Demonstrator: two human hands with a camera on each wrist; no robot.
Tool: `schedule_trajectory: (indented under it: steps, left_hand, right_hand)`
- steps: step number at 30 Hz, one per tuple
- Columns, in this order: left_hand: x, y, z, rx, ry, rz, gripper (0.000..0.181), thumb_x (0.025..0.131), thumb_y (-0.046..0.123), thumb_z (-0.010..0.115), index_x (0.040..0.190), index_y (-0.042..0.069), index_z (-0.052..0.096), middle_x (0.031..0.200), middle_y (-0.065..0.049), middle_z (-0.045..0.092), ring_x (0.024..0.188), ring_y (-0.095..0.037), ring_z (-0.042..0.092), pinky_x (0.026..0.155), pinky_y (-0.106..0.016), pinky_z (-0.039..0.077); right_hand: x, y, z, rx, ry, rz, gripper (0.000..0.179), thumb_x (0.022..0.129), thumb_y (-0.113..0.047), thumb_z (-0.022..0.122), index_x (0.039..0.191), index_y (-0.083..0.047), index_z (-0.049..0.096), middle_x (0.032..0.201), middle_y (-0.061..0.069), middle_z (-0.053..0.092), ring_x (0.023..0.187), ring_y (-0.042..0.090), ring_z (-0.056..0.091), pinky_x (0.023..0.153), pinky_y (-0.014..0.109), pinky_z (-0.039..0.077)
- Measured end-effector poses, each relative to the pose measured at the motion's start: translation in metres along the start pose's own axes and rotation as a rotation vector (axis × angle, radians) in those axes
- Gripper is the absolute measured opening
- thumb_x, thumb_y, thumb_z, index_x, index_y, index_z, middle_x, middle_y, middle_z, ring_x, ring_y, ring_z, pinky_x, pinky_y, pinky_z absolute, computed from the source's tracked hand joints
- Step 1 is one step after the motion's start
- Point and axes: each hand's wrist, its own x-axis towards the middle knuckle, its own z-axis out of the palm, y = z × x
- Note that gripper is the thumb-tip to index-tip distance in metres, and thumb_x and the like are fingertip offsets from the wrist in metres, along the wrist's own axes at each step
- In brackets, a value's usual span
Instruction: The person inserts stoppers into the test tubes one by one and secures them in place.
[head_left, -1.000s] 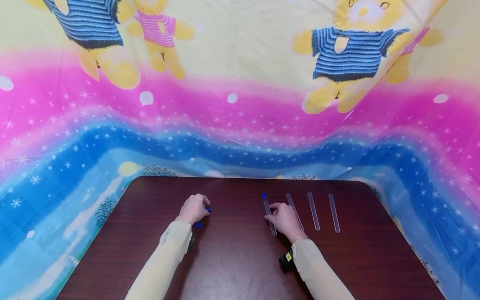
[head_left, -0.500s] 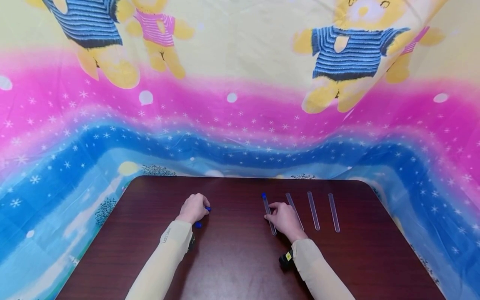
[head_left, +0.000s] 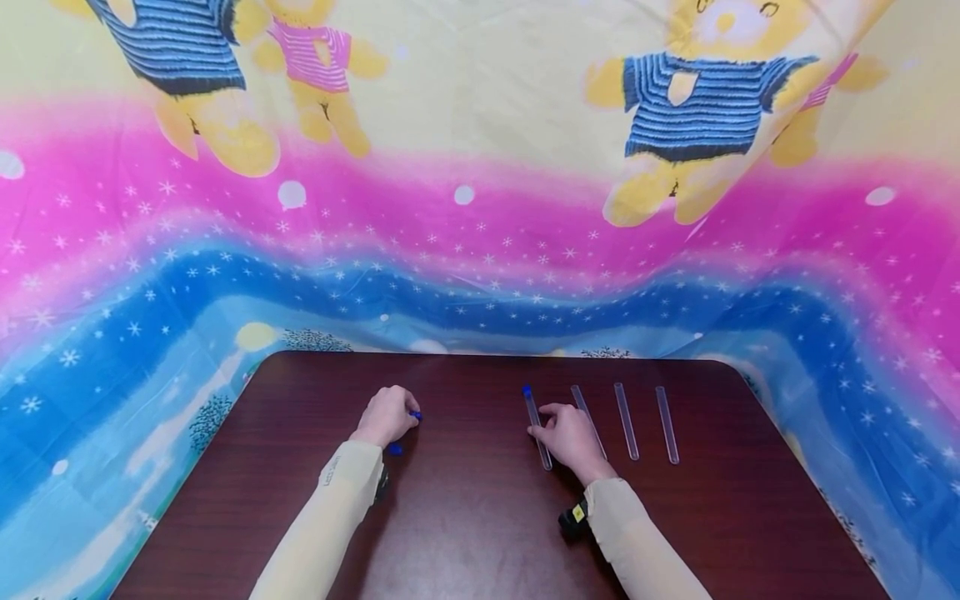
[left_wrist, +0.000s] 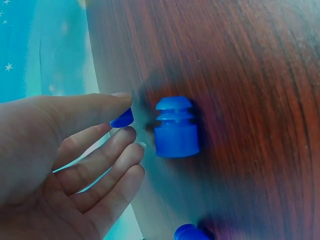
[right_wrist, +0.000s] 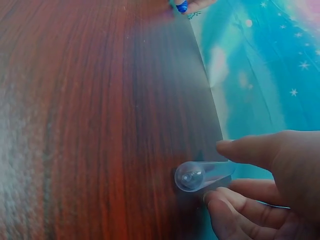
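Note:
My left hand (head_left: pixel 386 417) pinches a small blue stopper (left_wrist: pixel 123 119) between thumb and index finger, the other fingers loosely bent below it. A second, ribbed blue stopper (left_wrist: pixel 176 127) lies on the table beside these fingers, and part of a third blue stopper (left_wrist: pixel 189 232) shows at the bottom edge of the left wrist view. To the right, my right hand (head_left: pixel 567 437) holds a clear test tube (right_wrist: pixel 192 176) that lies on the table, thumb on one side and fingers on the other. A blue stopper (head_left: pixel 527 392) caps its far end.
Three uncapped test tubes lie to the right: one partly behind my right hand, a middle tube (head_left: pixel 627 422) and an outer tube (head_left: pixel 667 425). The dark wooden table (head_left: pixel 465 500) ends at a patterned cloth (head_left: pixel 465 250) hanging behind it.

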Motion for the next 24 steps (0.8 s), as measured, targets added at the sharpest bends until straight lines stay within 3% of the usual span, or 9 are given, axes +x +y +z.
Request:
schedule_trajectory:
  steps: [15, 24]
  left_hand:
    - [-0.002, -0.001, -0.002, -0.051, 0.018, 0.019, 0.009, 0.088, 0.007, 0.08, 0.096, 0.009, 0.075, 0.086, -0.002, 0.067, 0.079, -0.019, 0.064, 0.075, -0.041, 0.056]
    - [-0.003, 0.004, -0.002, -0.091, 0.03, 0.056, 0.01, 0.086, 0.009, 0.082, 0.095, 0.009, 0.078, 0.085, -0.001, 0.069, 0.079, -0.017, 0.064, 0.075, -0.04, 0.057]
  right_hand:
    - [0.001, -0.001, -0.011, -0.003, 0.146, -0.057, 0.043, 0.089, -0.027, 0.081, 0.122, -0.001, 0.072, 0.079, -0.001, 0.065, 0.069, 0.015, 0.061, 0.069, 0.041, 0.053]
    - [0.003, 0.005, -0.027, 0.007, 0.2, -0.072, 0.046, 0.089, -0.029, 0.08, 0.124, 0.001, 0.071, 0.09, 0.007, 0.069, 0.08, 0.021, 0.067, 0.074, 0.044, 0.055]
